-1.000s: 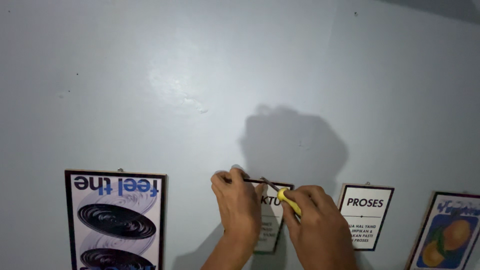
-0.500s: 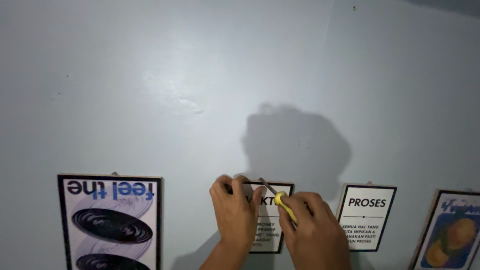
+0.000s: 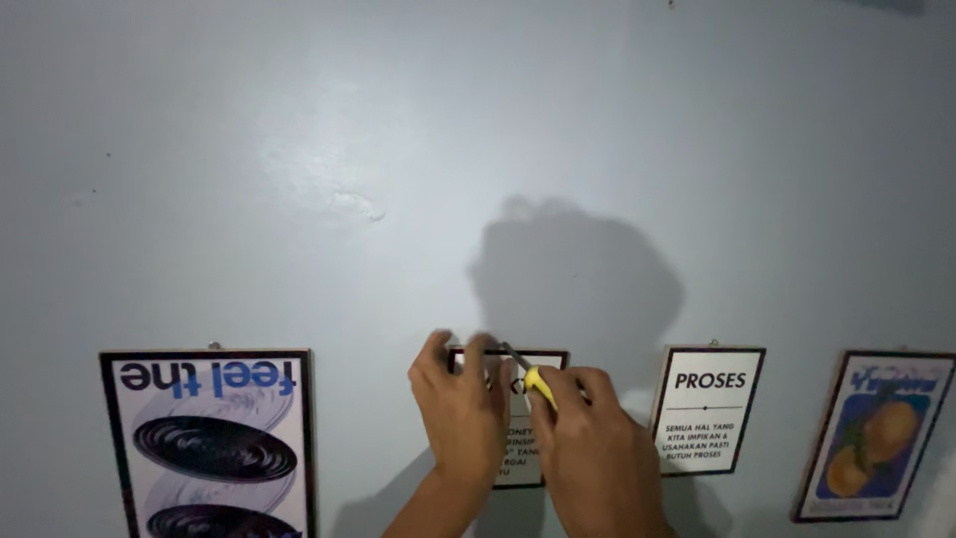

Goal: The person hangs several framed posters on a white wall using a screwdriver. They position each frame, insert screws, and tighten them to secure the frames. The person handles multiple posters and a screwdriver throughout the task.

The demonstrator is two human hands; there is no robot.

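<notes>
The small white sign with a dark frame (image 3: 518, 418) hangs low on the pale grey wall (image 3: 398, 179), in the middle of a row of pictures, and both hands are on it. The view has tipped up a little since a moment ago, so the whole row sits lower in the picture now, but the hands have stayed on the same sign.

At the far left hangs a big poster with dark swirly rings (image 3: 209, 443). Next, the left hand (image 3: 460, 413) presses on the sign's top left corner, its grip flat and holding nothing. The right hand (image 3: 593, 448) is closed around a thin tool with a yellow handle (image 3: 536, 384), its metal tip touching the sign's top edge. So the work at that top edge goes on.

Further right hangs another white sign with black letters (image 3: 707, 408), then a blue picture of orange fruit (image 3: 876, 433).
</notes>
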